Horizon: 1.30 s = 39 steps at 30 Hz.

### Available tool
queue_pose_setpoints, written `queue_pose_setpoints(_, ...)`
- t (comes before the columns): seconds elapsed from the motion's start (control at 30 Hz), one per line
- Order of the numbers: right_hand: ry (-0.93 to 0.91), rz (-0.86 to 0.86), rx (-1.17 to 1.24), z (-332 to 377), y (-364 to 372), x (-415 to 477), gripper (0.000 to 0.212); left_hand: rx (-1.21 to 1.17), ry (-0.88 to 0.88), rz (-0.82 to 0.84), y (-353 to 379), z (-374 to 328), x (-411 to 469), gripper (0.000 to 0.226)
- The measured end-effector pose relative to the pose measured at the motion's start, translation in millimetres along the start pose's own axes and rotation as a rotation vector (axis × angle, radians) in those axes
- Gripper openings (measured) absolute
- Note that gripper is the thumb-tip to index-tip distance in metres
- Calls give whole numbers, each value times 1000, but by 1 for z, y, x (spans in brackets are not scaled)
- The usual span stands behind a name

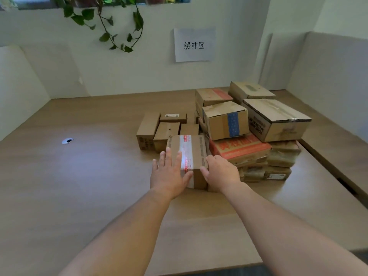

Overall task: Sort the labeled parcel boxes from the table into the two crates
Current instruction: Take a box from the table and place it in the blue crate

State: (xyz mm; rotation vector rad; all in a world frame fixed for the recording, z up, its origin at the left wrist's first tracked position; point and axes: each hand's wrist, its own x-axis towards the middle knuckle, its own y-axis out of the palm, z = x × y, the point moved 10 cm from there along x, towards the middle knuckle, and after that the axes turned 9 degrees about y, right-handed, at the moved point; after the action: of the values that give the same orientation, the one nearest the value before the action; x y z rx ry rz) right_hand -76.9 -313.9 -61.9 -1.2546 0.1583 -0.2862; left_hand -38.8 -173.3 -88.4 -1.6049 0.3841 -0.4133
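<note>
A brown parcel box with white-and-red tape stands at the near edge of a pile of cardboard boxes on the wooden table. My left hand lies flat on its top and left side, fingers spread. My right hand presses against its right side, fingers curled round the near corner. The box rests on the table between both hands. No crate is in view.
Behind it lie several small brown boxes. To the right is a stack: an orange-printed box, a box with blue tape, a large box. A cable hole sits far left. A paper sign hangs on the wall.
</note>
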Motion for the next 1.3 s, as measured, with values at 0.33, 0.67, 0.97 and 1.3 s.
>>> queue_pose_setpoints(0.33, 126, 158, -64, 7, 31, 60, 36, -74, -51, 30, 22, 39, 64, 82)
queue_pose_setpoints(0.67, 256, 250, -5, -1, 58, 84, 63, -648, -274, 118, 60, 65, 76, 83)
queue_pose_setpoints(0.97, 284, 234, 156, 0, 53, 74, 64, -918, -454, 54, 54, 83, 61, 61)
queue_pose_setpoints(1.3, 310, 278, 596, 9, 38, 30, 51, -1163, -480, -75, 19, 91, -3, 45)
